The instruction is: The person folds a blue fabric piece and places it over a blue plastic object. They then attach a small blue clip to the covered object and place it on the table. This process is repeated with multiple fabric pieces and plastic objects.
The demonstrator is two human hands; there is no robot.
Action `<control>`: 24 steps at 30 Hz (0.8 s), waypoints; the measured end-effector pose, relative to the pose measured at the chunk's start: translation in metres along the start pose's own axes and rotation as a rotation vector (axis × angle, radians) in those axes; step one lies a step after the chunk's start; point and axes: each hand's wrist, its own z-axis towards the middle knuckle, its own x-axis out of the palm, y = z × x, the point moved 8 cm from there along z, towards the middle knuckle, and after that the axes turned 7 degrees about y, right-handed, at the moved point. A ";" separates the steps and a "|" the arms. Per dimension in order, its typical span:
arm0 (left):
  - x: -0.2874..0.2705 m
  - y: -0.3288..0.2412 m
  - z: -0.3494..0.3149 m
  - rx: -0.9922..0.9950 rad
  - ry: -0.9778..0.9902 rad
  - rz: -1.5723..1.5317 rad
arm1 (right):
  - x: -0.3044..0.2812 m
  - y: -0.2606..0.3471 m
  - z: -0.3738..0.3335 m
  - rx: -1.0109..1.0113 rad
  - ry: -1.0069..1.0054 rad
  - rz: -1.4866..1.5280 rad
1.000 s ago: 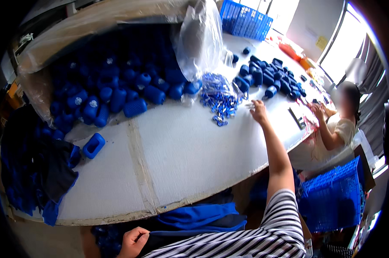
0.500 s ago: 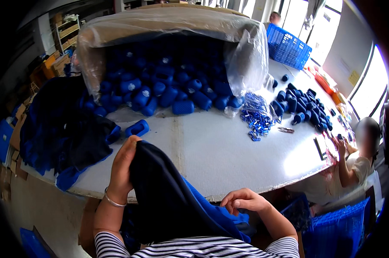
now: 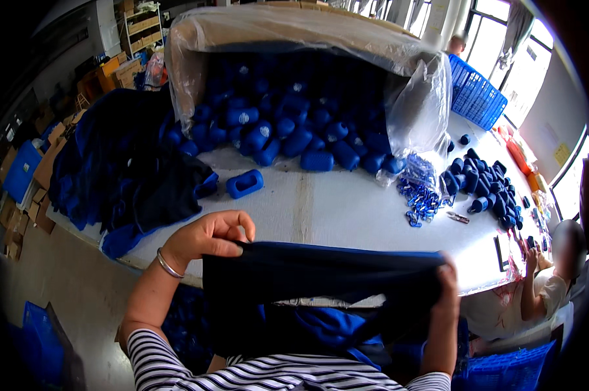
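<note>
A dark navy piece of fabric point(image 3: 327, 268) with a blue reverse side is stretched between my two hands in front of the table's near edge. Its upper edge runs nearly level. My left hand point(image 3: 209, 236), wearing a silver bangle, pinches the upper left corner between thumb and fingers. At the opposite corner my right hand point(image 3: 445, 287) is closed round the cloth, its fingers partly hidden. Lower folds of fabric hang over my lap, with blue showing through a gap. Beyond my left hand, a single blue hollow oblong case point(image 3: 245, 184) lies on the table.
A plastic-lined box point(image 3: 196, 39) spills blue cases across the white table point(image 3: 346, 215). Dark fabric point(image 3: 121, 169) is heaped at left. Small blue clips point(image 3: 418, 195), nippers point(image 3: 458, 217) and dark blue pieces point(image 3: 483, 182) lie right. A co-worker point(image 3: 545, 287) sits at right; blue crates point(image 3: 513, 368) stand below.
My right hand, free before, has risen and taken hold of the fabric. The cloth, bunched and hanging from my left hand earlier, is spread out wide. The whole view has shifted slightly left.
</note>
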 end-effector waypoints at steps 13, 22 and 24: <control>-0.122 0.041 0.018 -0.308 -0.397 0.825 | -0.081 0.012 0.133 -0.234 0.175 -1.455; -0.101 0.033 0.047 -0.114 -0.487 0.881 | 0.095 -0.056 0.135 -0.315 0.578 -1.287; -0.092 0.021 0.052 -0.056 -0.429 0.799 | 0.117 -0.074 0.140 -0.451 0.600 -1.354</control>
